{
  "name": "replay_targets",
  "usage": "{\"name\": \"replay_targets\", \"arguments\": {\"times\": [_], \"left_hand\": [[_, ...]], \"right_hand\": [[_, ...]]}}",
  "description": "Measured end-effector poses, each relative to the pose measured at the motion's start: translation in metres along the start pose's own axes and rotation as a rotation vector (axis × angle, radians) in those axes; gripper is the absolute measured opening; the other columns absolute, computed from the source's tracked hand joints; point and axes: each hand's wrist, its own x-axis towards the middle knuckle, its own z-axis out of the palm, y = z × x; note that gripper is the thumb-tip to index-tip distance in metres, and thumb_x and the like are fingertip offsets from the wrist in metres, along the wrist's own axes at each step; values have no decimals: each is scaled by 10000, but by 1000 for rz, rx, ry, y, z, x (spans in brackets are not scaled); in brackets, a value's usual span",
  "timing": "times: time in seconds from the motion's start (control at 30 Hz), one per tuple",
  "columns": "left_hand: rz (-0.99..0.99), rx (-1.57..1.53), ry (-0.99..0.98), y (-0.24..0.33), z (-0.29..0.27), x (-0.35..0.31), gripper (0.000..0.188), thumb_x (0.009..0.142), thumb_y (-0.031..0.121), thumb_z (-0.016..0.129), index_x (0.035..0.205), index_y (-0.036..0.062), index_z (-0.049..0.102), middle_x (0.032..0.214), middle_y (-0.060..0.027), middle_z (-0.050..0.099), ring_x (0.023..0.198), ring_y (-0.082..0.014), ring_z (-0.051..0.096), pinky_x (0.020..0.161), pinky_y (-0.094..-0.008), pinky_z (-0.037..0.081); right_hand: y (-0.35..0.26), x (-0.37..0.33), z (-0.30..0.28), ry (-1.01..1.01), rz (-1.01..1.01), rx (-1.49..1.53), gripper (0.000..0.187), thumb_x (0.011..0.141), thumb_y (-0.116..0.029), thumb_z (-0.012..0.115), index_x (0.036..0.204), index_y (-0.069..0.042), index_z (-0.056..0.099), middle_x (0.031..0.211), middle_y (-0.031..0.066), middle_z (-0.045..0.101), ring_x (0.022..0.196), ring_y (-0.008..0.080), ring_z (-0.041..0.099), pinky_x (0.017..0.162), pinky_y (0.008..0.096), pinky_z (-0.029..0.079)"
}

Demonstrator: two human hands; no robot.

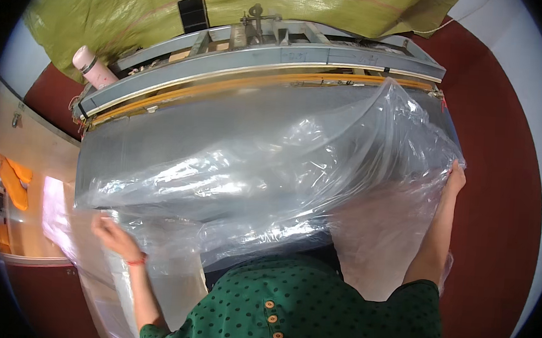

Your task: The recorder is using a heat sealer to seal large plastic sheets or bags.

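A large clear plastic sheet (265, 162) spreads in shiny folds over a grey worktable (206, 102) and hangs down the near side toward me. My right hand (456, 178) grips its edge at the table's right side, where the film is pulled into a peak and creases. At the table's near left corner, my left hand (114, 236) is raised with its fingers pinched at the sheet's left edge. The fingertips there are slightly blurred. More film drapes below both hands and across my front.
Along the table's far side runs a grey metal frame (222, 65) with an orange strip (226, 84) and a metal clamp (256, 25). A pink bottle (94, 67) and a black phone-like slab (193, 14) rest there. A yellow-green tarp (131, 8) hangs behind; red floor (495, 203) lies right.
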Motion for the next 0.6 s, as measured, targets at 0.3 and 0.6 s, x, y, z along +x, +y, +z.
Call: {"name": "replay_targets", "arguments": {"times": [0.3, 0.6], "left_hand": [[229, -188, -1577, -13, 44, -167, 148, 779, 157, 558, 882, 50, 558, 807, -97, 587, 762, -241, 569, 661, -328, 447], [-435, -411, -61, -150, -86, 87, 285, 856, 308, 453, 979, 66, 540, 806, 22, 514, 708, -71, 474, 594, -208, 381]], "right_hand": [[-170, -115, 141, -202, -468, 262, 195, 818, -179, 546, 929, -20, 571, 846, 15, 571, 702, 68, 492, 623, 220, 392], [-280, -303, 288, -1291, -437, 94, 423, 715, -240, 677, 1054, -44, 517, 804, 20, 589, 738, 74, 524, 669, 210, 405]]}}
